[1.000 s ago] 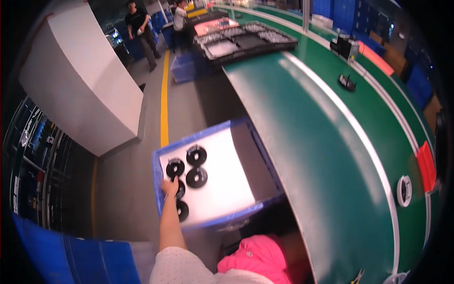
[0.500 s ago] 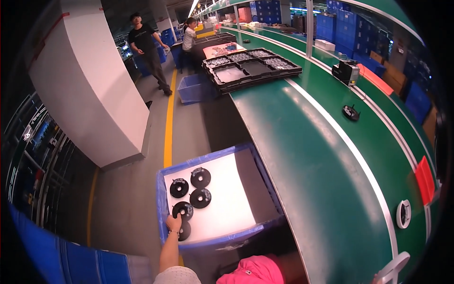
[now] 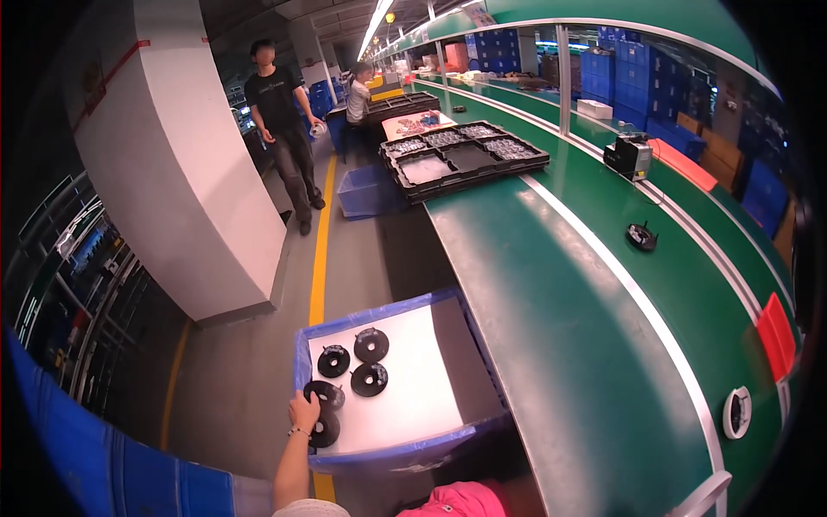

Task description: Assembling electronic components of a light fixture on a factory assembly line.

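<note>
My left hand [image 3: 304,407] is curled around a black round disc [image 3: 326,395] in the blue bin [image 3: 405,454], lower middle of the frame, three more discs [image 3: 369,378] beside it. Right hand's out of shot.

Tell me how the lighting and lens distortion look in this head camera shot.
Head view: strong fisheye bends the green conveyor belt and white pillar, with black corners at the rim; the ceiling light strip glares; the white sheet in the blue bin is bright; the left hand on a black disc is sharp enough; the distant people are soft.
</note>
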Demonstrator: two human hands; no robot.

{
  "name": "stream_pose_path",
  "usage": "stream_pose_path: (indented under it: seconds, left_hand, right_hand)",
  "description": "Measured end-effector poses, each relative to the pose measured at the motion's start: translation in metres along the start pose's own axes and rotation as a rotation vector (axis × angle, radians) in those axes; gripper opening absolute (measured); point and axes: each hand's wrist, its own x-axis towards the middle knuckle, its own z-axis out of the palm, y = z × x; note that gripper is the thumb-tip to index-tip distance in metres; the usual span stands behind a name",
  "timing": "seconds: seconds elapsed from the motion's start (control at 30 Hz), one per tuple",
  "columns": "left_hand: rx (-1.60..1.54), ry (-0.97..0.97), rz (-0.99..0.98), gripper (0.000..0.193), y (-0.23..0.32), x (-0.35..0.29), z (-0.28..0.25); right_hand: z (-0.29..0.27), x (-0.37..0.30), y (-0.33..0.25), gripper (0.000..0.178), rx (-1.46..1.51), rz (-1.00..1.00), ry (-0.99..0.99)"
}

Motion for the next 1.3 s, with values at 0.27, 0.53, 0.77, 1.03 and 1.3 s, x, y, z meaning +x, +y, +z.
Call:
stream_pose_path:
  seconds: [0.27,0.53,0.77,1.03,1.3]
  left_hand:
    - [-0.844,-0.126,0.461,0.027,0.197,0.031,-0.040]
    - [-0.777,-0.566,0.807,0.038,0.468,-0.051,0.029]
    - [-0.475,-0.555,0.735,0.054,0.521,-0.085,0.042]
    - [-1.070,0.335,0.720,0.031,0.411,-0.009,0.017]
    - [-0.246,0.409,-0.561,0.065,0.047,0.032,0.158]
  right_hand:
    - [0.007,0.000,-0.014,0.007,0.169,0.041,-0.272]
    - [0.028,0.003,-0.021,0.013,0.542,0.215,-0.358]
    - [0.030,-0.002,-0.016,0.007,0.325,0.115,-0.465]
    - [0.029,0.004,-0.019,0.013,0.349,0.189,-0.321]
    - [0.036,0.007,-0.023,0.014,0.295,0.132,-0.396]
